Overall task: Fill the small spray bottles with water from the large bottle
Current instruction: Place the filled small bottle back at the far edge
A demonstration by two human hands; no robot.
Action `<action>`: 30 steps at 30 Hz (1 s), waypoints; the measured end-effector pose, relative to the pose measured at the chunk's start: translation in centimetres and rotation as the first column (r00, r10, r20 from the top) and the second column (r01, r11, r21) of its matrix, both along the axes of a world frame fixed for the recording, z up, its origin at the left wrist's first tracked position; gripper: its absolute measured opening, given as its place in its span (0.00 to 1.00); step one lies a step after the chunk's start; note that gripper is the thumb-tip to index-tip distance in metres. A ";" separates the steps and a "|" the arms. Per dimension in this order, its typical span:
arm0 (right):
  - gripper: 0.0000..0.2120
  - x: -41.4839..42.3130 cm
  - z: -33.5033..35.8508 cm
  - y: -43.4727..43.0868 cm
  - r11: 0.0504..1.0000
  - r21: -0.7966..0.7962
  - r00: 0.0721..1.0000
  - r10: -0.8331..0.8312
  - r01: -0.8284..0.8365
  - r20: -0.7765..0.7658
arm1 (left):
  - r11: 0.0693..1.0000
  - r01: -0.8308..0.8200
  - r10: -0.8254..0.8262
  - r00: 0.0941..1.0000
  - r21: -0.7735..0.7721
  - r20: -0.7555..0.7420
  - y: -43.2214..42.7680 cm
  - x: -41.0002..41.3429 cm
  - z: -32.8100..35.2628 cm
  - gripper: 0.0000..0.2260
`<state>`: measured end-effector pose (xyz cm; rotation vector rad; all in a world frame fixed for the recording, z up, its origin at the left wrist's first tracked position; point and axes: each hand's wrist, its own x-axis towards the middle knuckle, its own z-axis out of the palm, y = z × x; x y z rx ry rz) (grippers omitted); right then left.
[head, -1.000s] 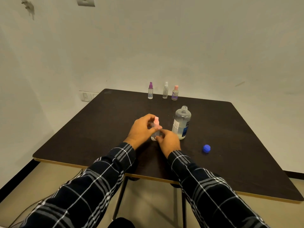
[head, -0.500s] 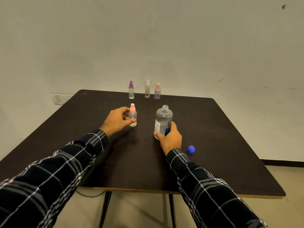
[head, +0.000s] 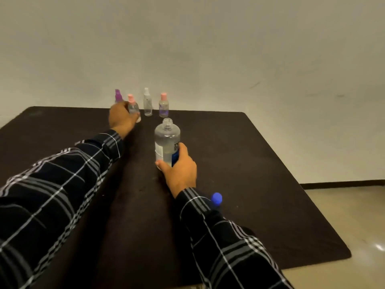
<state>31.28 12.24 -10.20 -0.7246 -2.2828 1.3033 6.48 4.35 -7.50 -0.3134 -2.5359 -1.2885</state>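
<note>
Reaching toward the far edge of the dark table (head: 260,163), the left hand (head: 121,117) grips a pink-capped spray bottle (head: 133,106), fingers curled round its body; the hand hides its base, so it may or may not be touching the tabletop; it is upright, just beside a purple-capped bottle (head: 118,96), with a white-capped bottle (head: 147,102) and a second pink-capped bottle (head: 163,105) to the right; nearer, the right hand (head: 180,170) clasps the lower half of the uncapped large bottle (head: 167,138), upright on the table; a blue cap (head: 216,198) lies beside the right sleeve (head: 220,243).
</note>
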 end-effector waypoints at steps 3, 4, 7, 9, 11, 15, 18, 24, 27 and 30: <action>0.37 -0.5 -0.4 0.0 1.000 0.004 1.000 -0.004 0.004 0.015 | 0.998 -0.063 0.063 0.998 -0.004 0.004 1.0 -1.1 -1.1 0.10; 0.37 -0.6 -0.6 0.0 1.000 0.006 1.000 -0.007 0.007 0.020 | 0.997 -0.074 0.074 0.997 -0.008 0.004 1.3 -1.3 -1.4 0.11; 0.35 -0.8 -0.8 0.2 1.000 0.010 1.000 -0.011 0.011 0.029 | 0.993 -0.113 0.112 0.994 -0.028 -0.014 1.7 -2.2 -1.7 0.12; 0.35 -1.0 -0.8 0.4 1.000 0.006 0.999 -0.006 0.006 0.037 | 0.990 -0.131 0.130 0.991 -0.046 -0.023 2.1 -2.7 -1.7 0.11; 0.36 -1.1 -0.8 0.4 1.000 -0.007 0.999 0.004 -0.004 0.044 | 0.990 -0.133 0.132 0.991 -0.051 -0.023 2.6 -3.1 -1.6 0.11; 0.36 -1.1 -0.8 0.6 1.000 -0.012 0.999 0.015 -0.014 0.044 | 0.987 -0.147 0.147 0.989 -0.069 -0.011 3.6 -3.6 -1.4 0.14; 0.34 -1.1 -1.0 0.7 1.000 -0.009 0.999 0.019 -0.019 0.042 | 0.986 -0.149 0.149 0.989 -0.073 -0.017 4.0 -4.3 -1.4 0.15; 0.32 -1.1 -1.3 0.9 1.000 0.007 0.999 0.028 -0.029 0.026 | 0.958 -0.253 0.258 0.966 -0.132 0.015 5.2 -4.9 -1.2 0.15; 0.32 -1.2 -1.2 0.9 0.999 0.008 0.999 0.034 -0.034 0.035 | 0.948 -0.269 0.278 0.960 -0.168 0.033 5.5 -5.1 -1.0 0.14; 0.32 -1.0 -1.0 0.9 0.999 0.015 0.999 0.031 -0.031 0.036 | 0.948 -0.260 0.271 0.962 -0.182 0.040 5.6 -5.5 -0.9 0.14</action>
